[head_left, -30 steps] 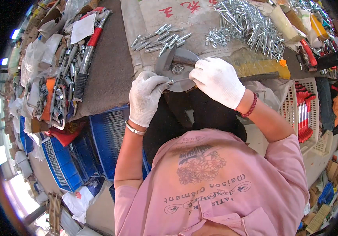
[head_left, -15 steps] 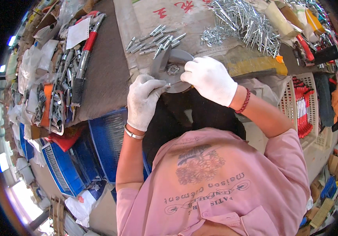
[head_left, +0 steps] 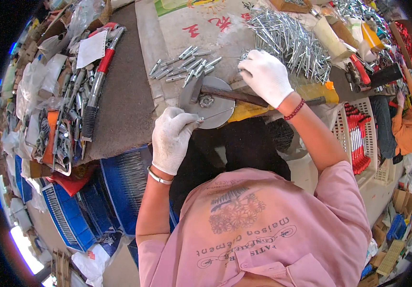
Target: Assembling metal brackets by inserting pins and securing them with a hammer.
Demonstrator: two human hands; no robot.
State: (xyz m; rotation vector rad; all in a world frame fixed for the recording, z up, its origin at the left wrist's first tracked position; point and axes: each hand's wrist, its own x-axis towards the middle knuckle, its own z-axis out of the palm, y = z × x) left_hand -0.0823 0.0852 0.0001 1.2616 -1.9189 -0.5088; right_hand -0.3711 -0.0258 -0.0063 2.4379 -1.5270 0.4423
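Thin metal rod (head_left: 219,113) pinched in left hand (head_left: 171,138), held over grey metal disc (head_left: 220,103). Right hand (head_left: 265,79) half-curled near rod pile (head_left: 289,40); can't be told if anything's gripped. Rod could get dropped if pinch slackens or hammer (head_left: 234,94) gets bumped.

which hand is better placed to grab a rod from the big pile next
Probably the right hand: it is beside the silver rod pile, while the left hand pinches a thin rod at the round grey plate. Whether the right hand holds anything is unclear.
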